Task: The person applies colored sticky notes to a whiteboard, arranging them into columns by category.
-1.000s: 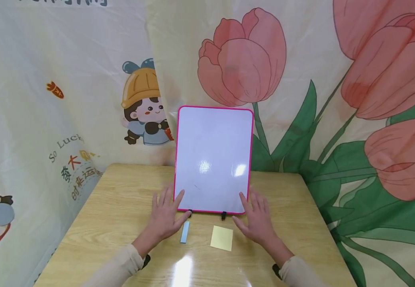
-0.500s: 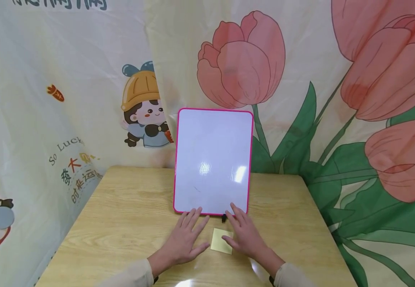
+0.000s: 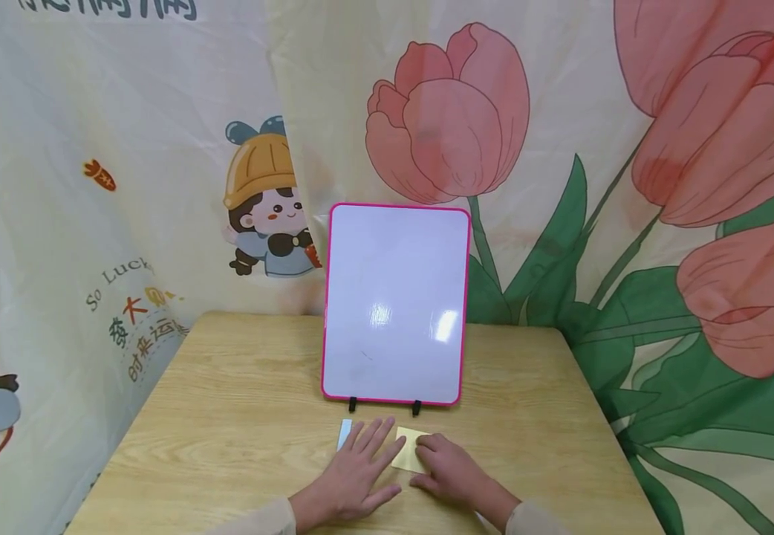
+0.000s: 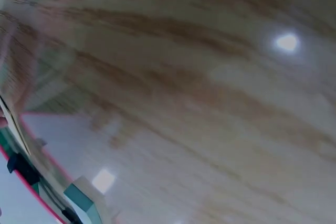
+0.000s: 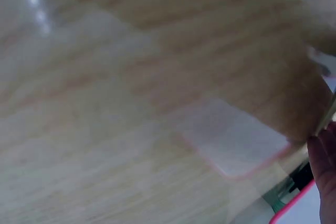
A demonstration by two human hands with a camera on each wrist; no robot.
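My left hand (image 3: 356, 475) rests palm down at the table's front, fingers straight and spread. It partly covers a pale blue strip (image 3: 344, 432); its index fingertip reaches the left edge of a square yellow sticky note (image 3: 405, 448). My right hand (image 3: 454, 472) lies over the note's right side with its fingers curled. The thumb sits just below the note's lower edge. Whether the fingers grip the paper is hidden. In the right wrist view, fingers (image 5: 324, 161) appear at the right edge.
A pink-rimmed whiteboard (image 3: 394, 297) stands upright behind the hands on small black feet (image 3: 417, 408). The wooden table (image 3: 226, 416) ends at a printed cloth backdrop (image 3: 581, 96) behind and beside it. Light reflects on the board and tabletop.
Both hands have drawn back from the whiteboard's lower corners towards the sticky note. The right hand's fingers went from spread to curled at the note. Part of the blue strip shows again.
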